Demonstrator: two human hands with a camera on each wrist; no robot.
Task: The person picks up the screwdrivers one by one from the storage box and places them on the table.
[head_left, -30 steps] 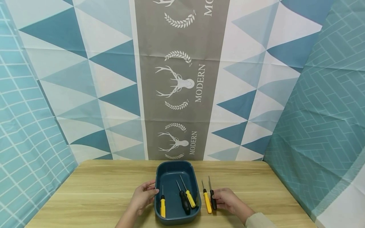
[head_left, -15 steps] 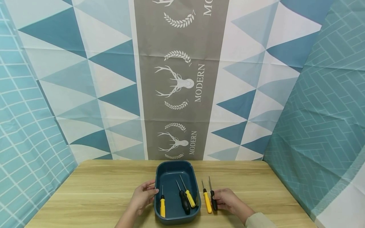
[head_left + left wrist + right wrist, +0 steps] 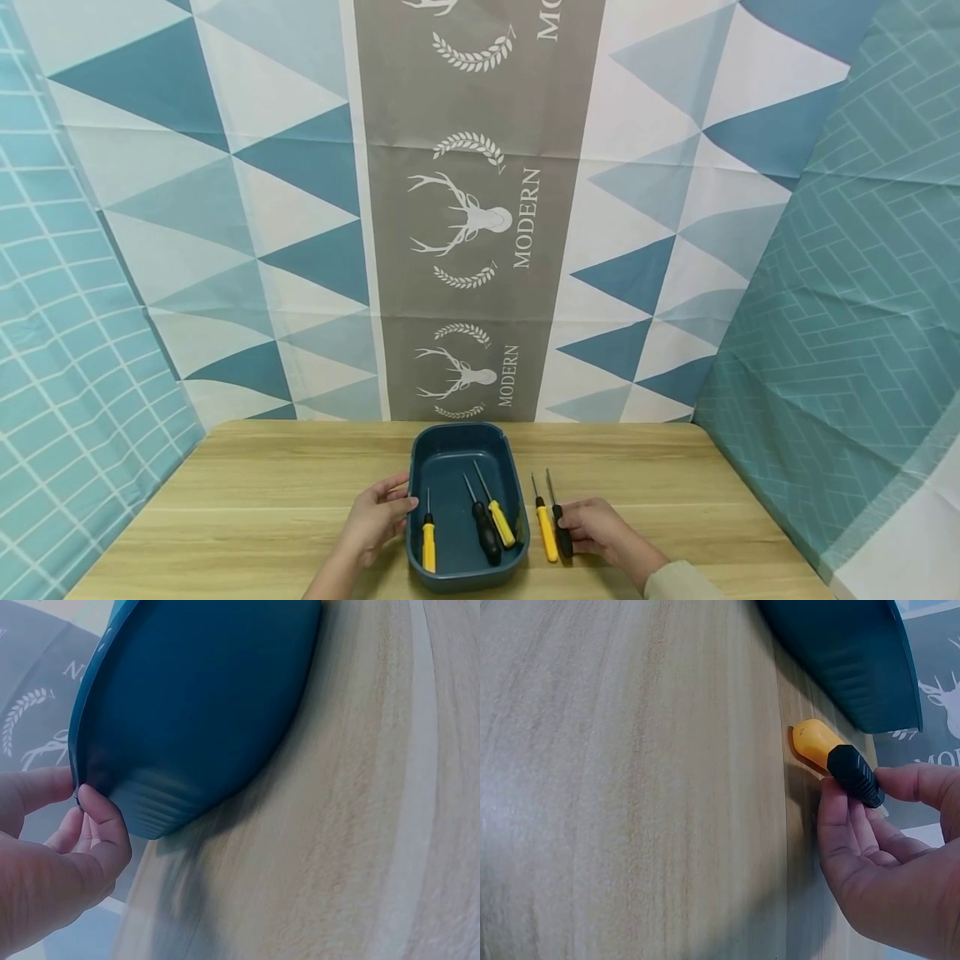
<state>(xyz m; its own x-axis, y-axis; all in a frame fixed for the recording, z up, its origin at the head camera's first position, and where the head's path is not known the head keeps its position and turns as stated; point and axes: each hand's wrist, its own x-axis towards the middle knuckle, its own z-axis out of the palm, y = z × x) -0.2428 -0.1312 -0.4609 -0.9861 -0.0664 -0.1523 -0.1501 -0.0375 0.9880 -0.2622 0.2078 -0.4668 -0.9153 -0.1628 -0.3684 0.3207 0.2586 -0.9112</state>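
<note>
My left hand (image 3: 379,518) pinches the left rim of a dark blue tray (image 3: 459,577); the left wrist view shows thumb and fingers (image 3: 105,817) on that rim. Inside the tray lie a yellow-handled screwdriver (image 3: 428,546) at left, plus a black-handled one (image 3: 486,533) and another yellow one (image 3: 501,525) side by side at right. Outside, right of the tray, my right hand (image 3: 600,529) pinches a black-handled screwdriver (image 3: 562,537) between thumb and fingers. Close along its left side, a yellow-orange screwdriver (image 3: 546,533) lies on the table, its handle (image 3: 814,740) partly behind the black one in the right wrist view.
The wood-grain table (image 3: 285,475) reaches back to a patterned cloth wall (image 3: 480,292). Teal cloth (image 3: 840,333) hangs on the right side and light blue checked cloth (image 3: 75,333) on the left.
The black screwdriver in my right hand has shifted slightly, its tip now lower and nearer the yellow-orange one. My left hand and the tray look unmoved.
</note>
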